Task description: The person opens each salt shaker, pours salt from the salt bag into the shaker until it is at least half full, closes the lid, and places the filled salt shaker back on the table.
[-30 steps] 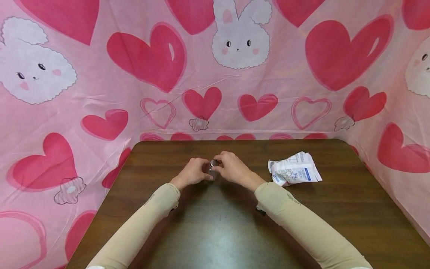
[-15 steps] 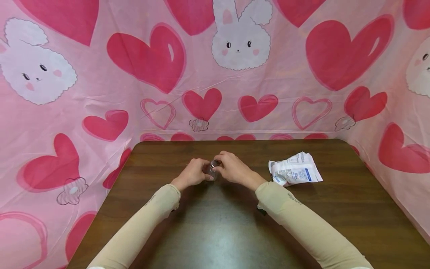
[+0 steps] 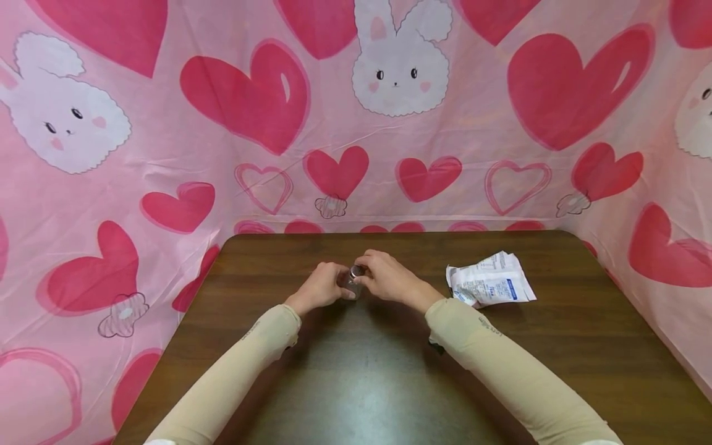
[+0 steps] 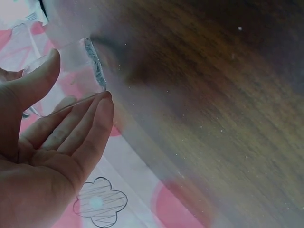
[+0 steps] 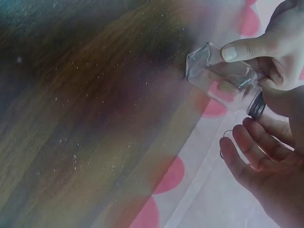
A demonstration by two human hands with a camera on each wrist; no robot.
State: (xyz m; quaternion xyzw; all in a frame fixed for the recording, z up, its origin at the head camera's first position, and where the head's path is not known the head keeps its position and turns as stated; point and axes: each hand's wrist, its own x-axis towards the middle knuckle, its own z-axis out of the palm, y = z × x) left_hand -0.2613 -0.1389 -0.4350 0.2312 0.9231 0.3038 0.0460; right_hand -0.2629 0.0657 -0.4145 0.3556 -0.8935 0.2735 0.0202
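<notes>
A small clear glass bottle [image 5: 223, 88] stands upright between the two hands, near the middle of the table in the head view. Its top has a silvery metal screw cap [image 5: 256, 105]. My left hand [image 3: 321, 284] grips the bottle body, thumb on the near side and fingers on the other, as the left wrist view also shows. My right hand [image 3: 386, 278] pinches the cap between thumb and index finger, its other fingers loosely bent beside it. The bottle looks see-through with nothing visible inside. Whether its base touches the table is hard to tell.
A crumpled white printed packet [image 3: 492, 281] lies to the right of the right hand on the dark wooden table [image 3: 356, 383]. Pink cloth [image 3: 389, 136] with hearts and rabbits hangs behind the table and along both sides.
Both hands stay at the bottle, with the right fingers on the cap throughout. The whole head view has shifted very slightly; little else differs.
</notes>
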